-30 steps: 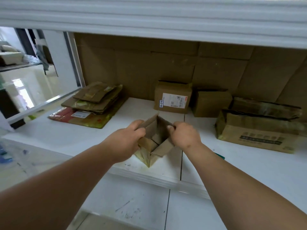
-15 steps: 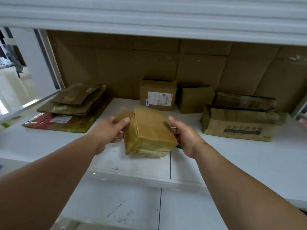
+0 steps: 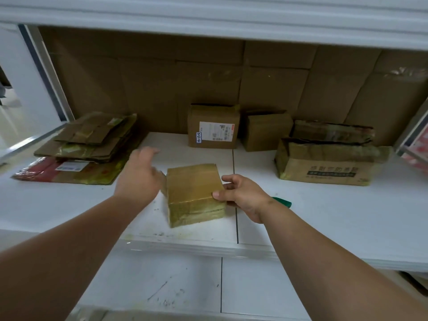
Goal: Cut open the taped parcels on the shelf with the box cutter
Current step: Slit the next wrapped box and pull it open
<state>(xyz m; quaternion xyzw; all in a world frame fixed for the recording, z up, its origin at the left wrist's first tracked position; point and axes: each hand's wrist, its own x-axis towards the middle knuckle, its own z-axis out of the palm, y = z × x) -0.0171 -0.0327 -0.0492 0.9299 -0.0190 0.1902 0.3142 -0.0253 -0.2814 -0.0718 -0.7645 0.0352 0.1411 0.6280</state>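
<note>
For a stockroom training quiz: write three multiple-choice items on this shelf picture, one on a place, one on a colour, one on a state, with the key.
1. Where does the flattened cardboard stack lie?
A. At the left of the shelf
B. On the taped parcel
C. On the floor

2. What colour is the tool tip that shows behind the right wrist?
A. Red
B. Green
C. Yellow

3. What does the right hand do?
A. Hangs idle
B. Holds the taped parcel by its right edge
C. Grips the labelled box

Key: 1 A, the stack sits far left on the white shelf. 2 B, the tip is plainly green. 3 B, thumb and fingers curl round the parcel's edge, while the blurred left hand is beside it.
</note>
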